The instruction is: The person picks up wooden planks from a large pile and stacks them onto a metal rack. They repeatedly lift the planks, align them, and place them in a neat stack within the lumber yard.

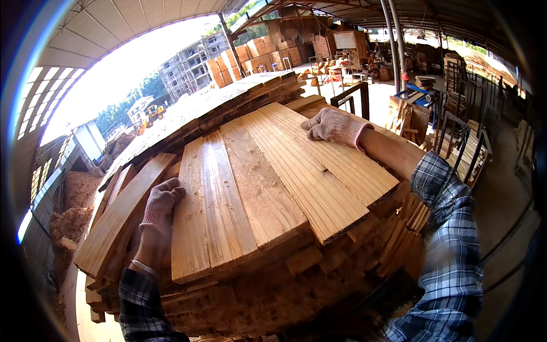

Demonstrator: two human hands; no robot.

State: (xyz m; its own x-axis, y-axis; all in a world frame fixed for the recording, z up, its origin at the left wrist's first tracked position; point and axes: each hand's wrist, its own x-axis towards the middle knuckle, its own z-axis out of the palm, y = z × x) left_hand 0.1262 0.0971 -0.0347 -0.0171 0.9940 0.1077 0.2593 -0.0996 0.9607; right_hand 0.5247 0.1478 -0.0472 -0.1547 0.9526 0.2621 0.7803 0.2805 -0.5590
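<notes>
Several pale wooden planks lie side by side on top of a tall lumber stack (256, 299). My left hand (162, 200), in a knitted work glove, is closed against the long left edge of the leftmost plank (191, 239) of this row. My right hand (331, 126), gloved too, is curled over the rightmost plank (353, 176) near its far end. Between them lie a shiny plank (225, 211), a rougher plank (265, 182) with sawdust flecks, and a ridged plank (307, 182). My fingertips are mostly hidden on both hands.
A loose plank (122, 219) slants along the stack's left side. Beyond the row rises a higher layer of boards (228, 102). A dark metal frame (356, 100) stands behind my right hand. Sawdust heaps (77, 194) lie at left; more timber stacks (454, 74) stand at right.
</notes>
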